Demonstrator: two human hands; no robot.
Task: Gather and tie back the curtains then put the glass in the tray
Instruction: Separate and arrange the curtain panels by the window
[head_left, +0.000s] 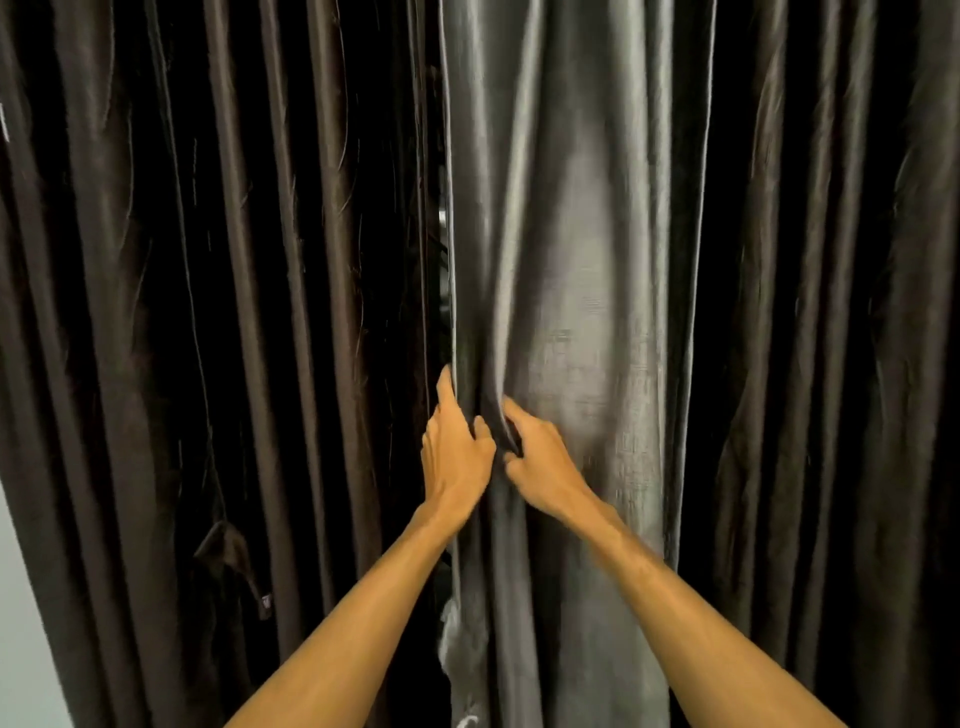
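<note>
Dark brown curtains fill nearly your whole view, hanging in long vertical folds. Largest is the left curtain (208, 312), deep brown and in shadow, running from the pale wall (21, 623) at the lower left edge to the middle. Beside it hangs the right curtain (597, 260), whose inner panel catches the light and looks greyish, while its folds further right fall back into darkness. Between the two, a narrow dark gap (440, 234) runs down the centre, where the hemmed edge of the right curtain lies.

Both your bare forearms reach up from the bottom of the frame and meet at that edge. Your left hand (454, 457) is partly closed on the hemmed edge, index finger stretched upward along it, thumb pressing into the fabric. Your right hand (540, 462) sits just beside it, almost touching, fingers curled into a fold of the same panel and pinching it.

Low on the left curtain a small fabric tab (234, 561) dangles, with a tiny pale label (266, 601) at its end; its writing is too small to read.
</note>
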